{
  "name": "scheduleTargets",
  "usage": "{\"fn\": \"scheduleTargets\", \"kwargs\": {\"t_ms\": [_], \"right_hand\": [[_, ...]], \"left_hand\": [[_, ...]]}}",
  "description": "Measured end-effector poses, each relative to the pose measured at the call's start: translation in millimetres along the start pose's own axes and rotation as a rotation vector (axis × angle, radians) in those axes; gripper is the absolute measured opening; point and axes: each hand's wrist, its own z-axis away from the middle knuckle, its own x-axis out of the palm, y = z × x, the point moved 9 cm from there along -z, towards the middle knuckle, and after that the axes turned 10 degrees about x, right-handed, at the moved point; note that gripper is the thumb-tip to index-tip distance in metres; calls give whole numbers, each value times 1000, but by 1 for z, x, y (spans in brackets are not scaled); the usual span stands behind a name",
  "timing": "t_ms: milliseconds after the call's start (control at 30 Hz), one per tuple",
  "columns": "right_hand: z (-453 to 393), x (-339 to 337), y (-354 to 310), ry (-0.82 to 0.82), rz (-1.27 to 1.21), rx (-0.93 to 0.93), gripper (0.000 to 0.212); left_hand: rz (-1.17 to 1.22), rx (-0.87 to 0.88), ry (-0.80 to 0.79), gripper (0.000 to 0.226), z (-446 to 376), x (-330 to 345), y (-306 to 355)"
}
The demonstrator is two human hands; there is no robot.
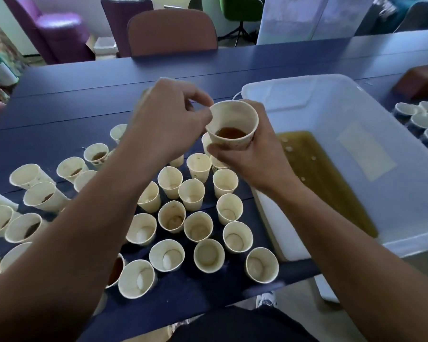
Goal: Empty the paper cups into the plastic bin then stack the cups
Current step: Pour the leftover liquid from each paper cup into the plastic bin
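Bin (356, 99), rigid plastic, sits at the bench's (84, 95) right end, brown liquid pooled inside. Cups (198, 195) crowd its left. One cup (232, 124), light, crushable, part full, is gripped round its wall by the right hand (252, 154); left hand (168, 119) pinches its rim.

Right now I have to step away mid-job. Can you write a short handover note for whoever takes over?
Right hand: grips the paper cup from below, upright, brown liquid still inside, held just left of the plastic bin.
Left hand: pinches that cup's rim at its left edge.
Bin: already holds a pool of yellowish-brown liquid, so some cups have been emptied.
Table: many cups stand loose in front of the person; several at the left still hold brown liquid, others look drained. More cups sit to the right of the bin.
Left: pour this cup, empty the remaining ones, stack all. No stack is visible yet.
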Motion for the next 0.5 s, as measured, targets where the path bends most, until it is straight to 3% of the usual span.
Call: {"fn": "scheduleTargets", "kwargs": {"t_ms": [200, 500], "right_hand": [[5, -73, 8, 81, 190, 25, 71], [7, -158, 59, 140, 503, 180, 67]], "left_hand": [[157, 99, 18, 12, -1, 26, 32], [126, 236, -193, 23, 10, 112, 51]]}}
